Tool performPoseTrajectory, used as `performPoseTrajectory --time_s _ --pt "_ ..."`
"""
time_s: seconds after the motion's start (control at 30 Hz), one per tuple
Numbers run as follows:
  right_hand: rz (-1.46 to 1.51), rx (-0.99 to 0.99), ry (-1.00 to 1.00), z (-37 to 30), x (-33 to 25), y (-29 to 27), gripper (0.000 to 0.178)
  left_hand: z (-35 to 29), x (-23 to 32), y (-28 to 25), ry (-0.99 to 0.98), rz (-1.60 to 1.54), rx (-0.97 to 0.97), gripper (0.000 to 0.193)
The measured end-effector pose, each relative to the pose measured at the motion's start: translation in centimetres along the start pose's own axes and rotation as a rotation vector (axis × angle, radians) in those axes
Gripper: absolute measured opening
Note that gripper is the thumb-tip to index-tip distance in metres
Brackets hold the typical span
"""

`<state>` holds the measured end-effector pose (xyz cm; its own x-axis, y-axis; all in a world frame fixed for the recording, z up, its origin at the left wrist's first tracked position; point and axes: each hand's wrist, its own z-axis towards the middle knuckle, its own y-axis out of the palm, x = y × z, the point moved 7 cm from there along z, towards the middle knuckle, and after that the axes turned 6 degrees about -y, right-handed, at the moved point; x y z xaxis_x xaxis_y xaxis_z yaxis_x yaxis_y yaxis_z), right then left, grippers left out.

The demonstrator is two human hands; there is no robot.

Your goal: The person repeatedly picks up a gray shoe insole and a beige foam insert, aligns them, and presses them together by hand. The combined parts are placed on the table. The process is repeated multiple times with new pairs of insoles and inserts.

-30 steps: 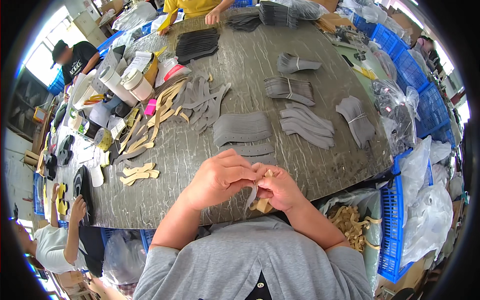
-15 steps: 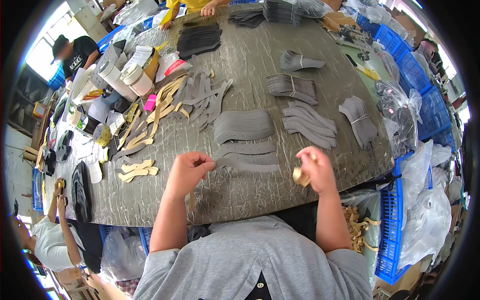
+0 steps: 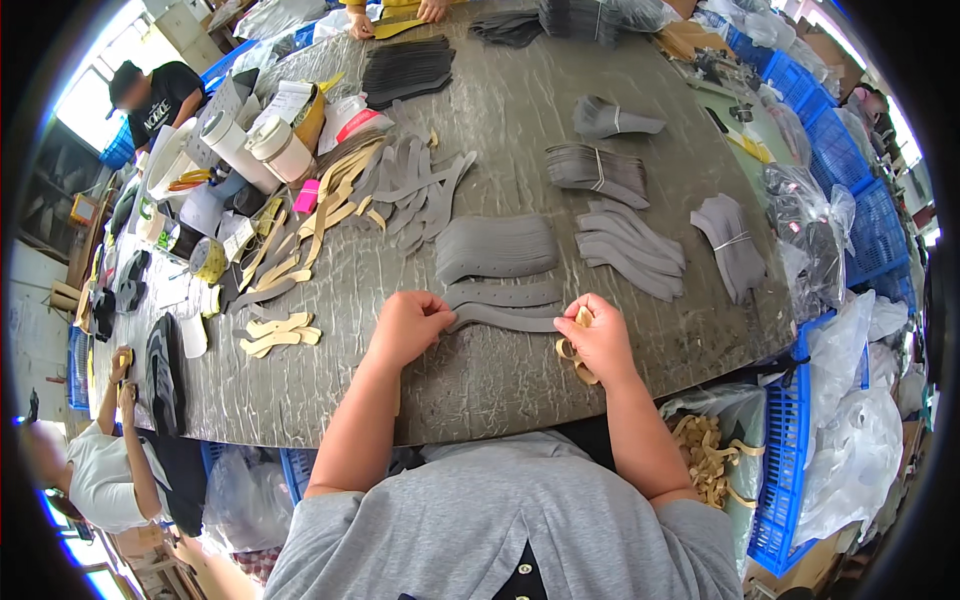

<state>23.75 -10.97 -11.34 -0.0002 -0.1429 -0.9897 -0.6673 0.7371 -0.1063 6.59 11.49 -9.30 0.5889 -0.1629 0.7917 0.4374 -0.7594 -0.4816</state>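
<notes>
A curved grey strip (image 3: 508, 317) lies crosswise on the table just in front of me. My left hand (image 3: 410, 330) pinches its left end between thumb and fingers. At its right end is my right hand (image 3: 598, 342), closed around a curled tan strip (image 3: 577, 360) that dangles below the fingers. The fingertips meet the grey strip's tip; whether they grip it I cannot tell. Just beyond lies another grey strip (image 3: 503, 293) with small holes, and behind that a neat stack of grey strips (image 3: 495, 248). Fanned grey strips (image 3: 630, 245) rest to the right.
Loose grey (image 3: 425, 190) and tan strips (image 3: 280, 332) lie leftward, near white jars (image 3: 280, 148). Tied grey bundles (image 3: 730, 240) sit at right. A bag of tan scraps (image 3: 710, 455) and a blue crate (image 3: 785, 450) stand beside the table. Co-workers are around it.
My right hand has come down and left to the grey strip's right end, still with the tan strip. My left hand stays at the left end. Across the table, a co-worker's hands now hold a yellow piece.
</notes>
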Motion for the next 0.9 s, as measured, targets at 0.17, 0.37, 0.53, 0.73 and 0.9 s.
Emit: performPoseTrajectory --time_s 0.17,0.37,0.53,0.73,0.9 --pt "-0.167 0.052 -0.083 0.6 0.3 0.2 0.018 0.5 -0.6 0.3 -0.018 0.048 0.008 0.014" --pt "-0.239 0.085 -0.145 0.5 -1.2 0.6 0.019 0.7 -0.9 0.5 -0.025 0.046 -0.004 0.015" --pt "-0.263 0.089 -0.119 0.5 -1.4 0.6 0.019 0.8 -1.1 0.4 -0.030 0.066 -0.003 0.016" --pt "-0.369 0.103 -0.236 0.5 -1.2 0.6 0.021 0.5 -0.6 0.4 -0.009 0.175 0.040 0.017" --pt "-0.726 0.035 -0.209 0.7 -2.5 1.3 0.026 -0.2 1.4 0.6 0.065 0.344 0.091 0.017"
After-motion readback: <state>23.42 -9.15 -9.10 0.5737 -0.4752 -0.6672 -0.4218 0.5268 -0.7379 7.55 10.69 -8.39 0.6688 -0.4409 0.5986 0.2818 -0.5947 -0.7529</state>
